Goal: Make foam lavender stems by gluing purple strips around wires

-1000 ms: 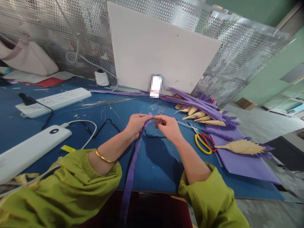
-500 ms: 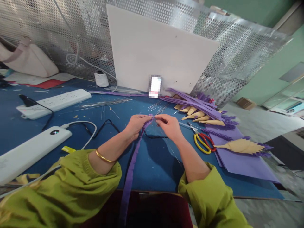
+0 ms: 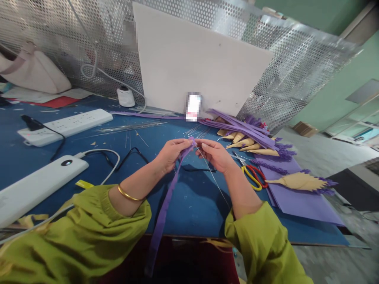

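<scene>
My left hand pinches the top end of a long fringed purple strip that hangs down over the table's near edge. My right hand is closed on a thin metal wire whose upper tip meets the strip's end between both hands. The wire slants down to the right along my forearm. Both hands hover just above the blue table.
Yellow and red scissors lie right of my right hand, beside purple sheets, purple strips and tan paper cones. Loose wires, a power strip, a white power bank and cables lie left. A white board leans on perforated metal.
Both hands have lifted slightly and my right hand has turned, so the wire now shows slanting down along my right forearm. The strip's end stays pinched between the hands.
</scene>
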`<state>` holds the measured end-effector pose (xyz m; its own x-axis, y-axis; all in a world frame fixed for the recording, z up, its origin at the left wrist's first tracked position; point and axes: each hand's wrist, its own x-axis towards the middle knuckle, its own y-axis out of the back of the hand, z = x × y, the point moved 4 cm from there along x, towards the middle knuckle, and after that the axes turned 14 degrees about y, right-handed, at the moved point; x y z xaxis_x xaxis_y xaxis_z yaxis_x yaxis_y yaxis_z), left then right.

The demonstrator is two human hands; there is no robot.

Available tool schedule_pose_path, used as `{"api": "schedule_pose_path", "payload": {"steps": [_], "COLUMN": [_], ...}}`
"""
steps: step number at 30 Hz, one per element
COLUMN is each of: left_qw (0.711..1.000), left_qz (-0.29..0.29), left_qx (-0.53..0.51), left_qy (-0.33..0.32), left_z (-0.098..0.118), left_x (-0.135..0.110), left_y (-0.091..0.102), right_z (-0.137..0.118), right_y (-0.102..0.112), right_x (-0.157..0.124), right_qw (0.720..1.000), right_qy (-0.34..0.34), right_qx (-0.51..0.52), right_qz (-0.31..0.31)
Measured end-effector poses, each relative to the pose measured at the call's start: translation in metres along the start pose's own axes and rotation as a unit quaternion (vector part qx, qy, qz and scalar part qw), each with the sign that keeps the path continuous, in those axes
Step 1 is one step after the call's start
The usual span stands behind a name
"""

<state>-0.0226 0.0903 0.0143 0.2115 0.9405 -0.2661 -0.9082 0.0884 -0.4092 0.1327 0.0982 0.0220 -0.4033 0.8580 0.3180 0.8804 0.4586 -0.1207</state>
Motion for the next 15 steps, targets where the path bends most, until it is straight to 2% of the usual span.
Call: {"api": "schedule_pose_path", "payload": {"steps": [4,7,10,11,15], "left_qw": [0.991,0.987,0.992,0.993,0.994], "left_qz": [0.092,0.119,0.065,0.038,-0.046], "left_qx": [-0.090,-0.100,-0.051,-0.030,0.039], "left_qy": [-0.024,0.024,0.092,0.104,0.094], "left_z": [0.015,0.017,0.006,0.002,-0.010], "left_x": [0.003,0.004,0.004,0.003,-0.003], "left_y": [0.015,0.020,0.012,0.007,-0.007], "right_z": [-0.011,-0.007,0.004,0.008,0.016], "right_y": [0.013,0.020,0.019,0.015,-0.004], "right_x": [-0.006,-0.004,0.002,0.003,0.006], "right_qw": [0.998,0.999,0.996,0.995,0.999], "right_qy": [-0.033,-0.028,0.010,0.020,0.025], "right_qx": [-0.021,-0.041,-0.053,-0.049,-0.024], "right_qz": [-0.054,-0.022,0.068,0.079,0.041]}}
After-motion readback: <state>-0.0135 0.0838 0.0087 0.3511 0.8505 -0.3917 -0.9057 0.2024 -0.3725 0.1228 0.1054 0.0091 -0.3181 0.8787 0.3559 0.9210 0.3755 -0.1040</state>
